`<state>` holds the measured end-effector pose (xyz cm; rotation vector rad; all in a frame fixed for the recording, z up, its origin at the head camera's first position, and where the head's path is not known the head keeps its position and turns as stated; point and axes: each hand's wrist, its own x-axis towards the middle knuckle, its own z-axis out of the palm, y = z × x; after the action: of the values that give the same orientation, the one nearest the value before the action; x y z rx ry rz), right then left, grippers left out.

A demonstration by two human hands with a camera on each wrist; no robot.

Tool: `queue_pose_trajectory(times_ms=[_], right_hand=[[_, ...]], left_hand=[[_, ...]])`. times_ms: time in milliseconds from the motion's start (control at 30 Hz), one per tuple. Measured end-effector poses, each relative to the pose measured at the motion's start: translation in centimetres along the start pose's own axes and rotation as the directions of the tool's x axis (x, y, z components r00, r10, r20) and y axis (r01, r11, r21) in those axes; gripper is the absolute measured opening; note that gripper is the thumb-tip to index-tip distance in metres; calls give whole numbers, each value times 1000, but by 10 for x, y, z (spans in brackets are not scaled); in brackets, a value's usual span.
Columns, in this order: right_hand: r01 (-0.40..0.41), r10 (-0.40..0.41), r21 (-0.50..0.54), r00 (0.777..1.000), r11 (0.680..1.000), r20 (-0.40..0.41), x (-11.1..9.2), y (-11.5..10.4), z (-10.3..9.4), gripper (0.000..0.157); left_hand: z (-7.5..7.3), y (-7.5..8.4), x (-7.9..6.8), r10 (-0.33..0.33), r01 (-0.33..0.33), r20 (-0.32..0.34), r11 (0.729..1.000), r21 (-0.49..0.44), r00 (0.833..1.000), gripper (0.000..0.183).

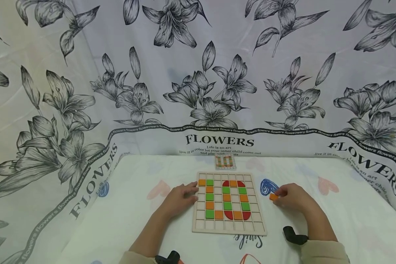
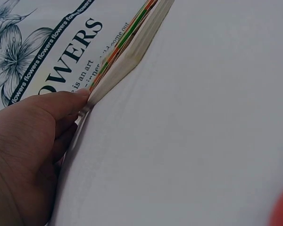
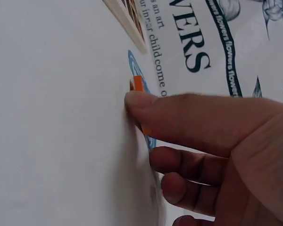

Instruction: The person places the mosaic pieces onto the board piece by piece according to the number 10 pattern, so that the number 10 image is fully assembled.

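Observation:
A wooden grid board (image 1: 204, 225) lies on the table, with orange and green square tiles and red rounded corner tiles set in its cells in the shape of a 1 and a 0. My left hand (image 1: 180, 200) lies at the board's left side, its fingertips touching that edge. In the left wrist view the thumb (image 2: 68, 101) is right at the board's edge. To the right of the board, my right hand (image 1: 292, 196) pinches an orange square tile (image 1: 273, 197) between thumb and fingers, low over the cloth. The thumb covers part of this tile (image 3: 138, 83) in the right wrist view.
Behind the board lies a small card (image 1: 225, 161) printed with a similar coloured pattern. A white cloth (image 1: 132, 183) with hearts and lettering covers the table. At the back hangs a flower-printed curtain (image 1: 148, 143). Each wrist carries a black strap mount (image 1: 295, 236).

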<state>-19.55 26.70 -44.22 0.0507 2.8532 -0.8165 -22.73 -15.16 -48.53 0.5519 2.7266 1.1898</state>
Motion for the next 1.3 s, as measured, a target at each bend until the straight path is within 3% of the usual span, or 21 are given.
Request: queue_pose_trajectory(times_ms=[133, 300, 500, 633, 867, 1300], right_hand=[[41, -41, 14, 999, 999, -1, 0, -27, 7, 28], [149, -150, 44, 989, 988, 16, -7, -88, 34, 24], [343, -345, 38, 933, 939, 105, -18, -146, 74, 19], [406, -402, -6, 905, 914, 140, -19, -171, 93, 20], [442, -423, -97, 890, 892, 169, -16, -192, 112, 23], [427, -411, -141, 902, 893, 130, -16, -188, 113, 19]], left_hand=[[-1, -1, -1, -12, 12, -6, 1000, -5, 1000, 38], [1, -2, 0, -1, 0, -10, 1000, -14, 1000, 36], [2, 0, 2, 22, -21, 5, 999, -27, 1000, 36], [0, 0, 1, 30, -30, -3, 999, -11, 1000, 35], [-2, -1, -1, 26, -26, 3, 1000, -2, 1000, 35], [-2, 0, -1, 29, -29, -3, 1000, 4, 1000, 36]])
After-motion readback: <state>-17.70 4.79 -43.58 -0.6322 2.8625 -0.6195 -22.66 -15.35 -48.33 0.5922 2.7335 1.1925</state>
